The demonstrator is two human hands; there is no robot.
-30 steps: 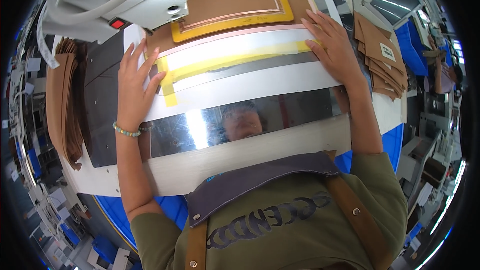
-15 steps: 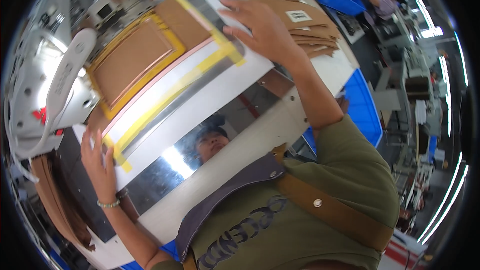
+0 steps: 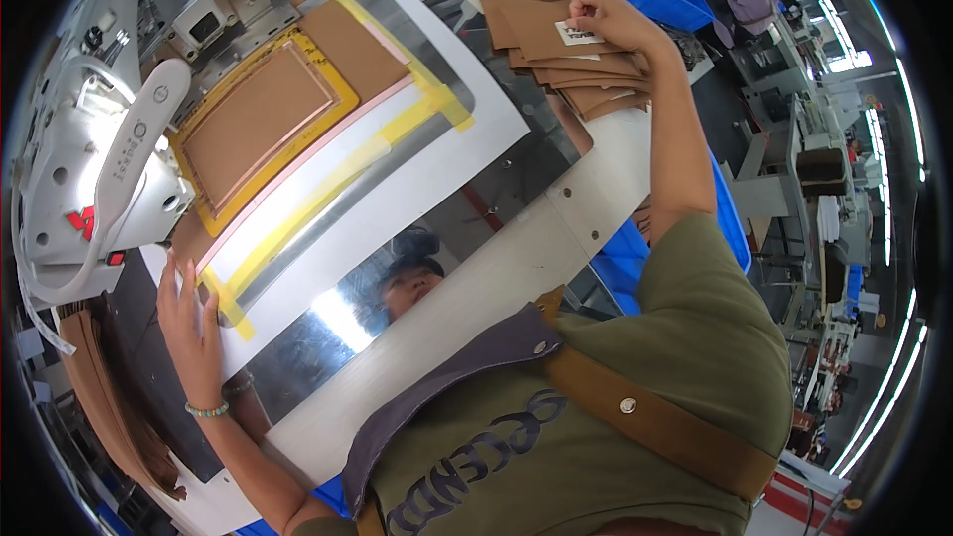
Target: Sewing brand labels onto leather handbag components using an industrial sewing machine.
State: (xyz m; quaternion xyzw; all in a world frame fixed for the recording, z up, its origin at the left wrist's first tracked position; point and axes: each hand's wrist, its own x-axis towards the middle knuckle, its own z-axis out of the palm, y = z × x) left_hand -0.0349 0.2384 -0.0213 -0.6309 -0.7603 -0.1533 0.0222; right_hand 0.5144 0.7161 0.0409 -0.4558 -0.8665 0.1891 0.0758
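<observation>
- At the left edge of the worktop (image 3: 596, 194), a long stack of thin brown sheets (image 3: 109, 407) lies beside the work, seemingly placed there to leave the middle free.
- Next to it, the white machine head with a lit lamp (image 3: 89, 179) reaches over the upper left, its light probably meant for the work area.
- The left hand (image 3: 192, 323) rests with fingers extended and slightly spread at the near left corner of the white flat board (image 3: 437, 164), apparently steadying it; nothing shows in its grasp.
- On that board, the yellow rectangular frame with a copper-coloured inner edge (image 3: 342, 91) lies over a flat brown panel (image 3: 260, 124), likely to keep it flat; yellow tape strips (image 3: 318, 201) run along the near side, perhaps as a guide.
- Nearer the person, a shiny metal plate (image 3: 397, 268) lies on the worktop.
- Further right, a fanned pile of brown panels (image 3: 531, 20) sits within reach; its overlapping edges probably ease separating them.
- Over it, the right hand (image 3: 611, 22) curls narrow, fingertips at the white printed label (image 3: 576, 33) on top; whether it grips anything, I cannot tell.
</observation>
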